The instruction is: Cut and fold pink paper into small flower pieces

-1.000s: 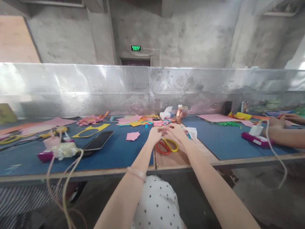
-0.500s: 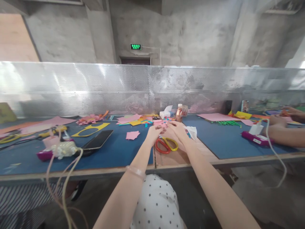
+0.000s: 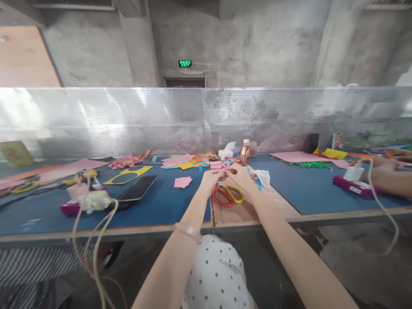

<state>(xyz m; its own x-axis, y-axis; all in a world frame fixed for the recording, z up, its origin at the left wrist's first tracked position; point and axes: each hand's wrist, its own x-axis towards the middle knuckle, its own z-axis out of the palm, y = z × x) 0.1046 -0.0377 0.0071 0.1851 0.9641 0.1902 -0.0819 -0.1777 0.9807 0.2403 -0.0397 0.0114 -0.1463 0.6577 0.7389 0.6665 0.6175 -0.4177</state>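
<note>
My left hand (image 3: 211, 180) and my right hand (image 3: 240, 176) meet fingertip to fingertip above the table. Both are closed in a pinch on a small piece of pink paper (image 3: 225, 170), mostly covered by the fingers. Just below them lie scissors with one red and one yellow handle loop (image 3: 224, 198); their blades are largely hidden. Behind my hands are pink and blue paper scraps (image 3: 216, 165). To the right of my right hand sits a crumpled white tissue (image 3: 263, 177).
A phone (image 3: 138, 187), a purple power strip (image 3: 70, 209) with cables and small pink sheets (image 3: 183, 182) lie left. A copper-coloured bottle (image 3: 245, 153) and tissue pack (image 3: 228, 152) stand behind. At far right are another person's hands (image 3: 388, 165) and a second purple strip (image 3: 354, 187).
My hands have drawn closer together, so the fingertips now meet. The whole view has shifted slightly; the scissors and other table items keep their places.
</note>
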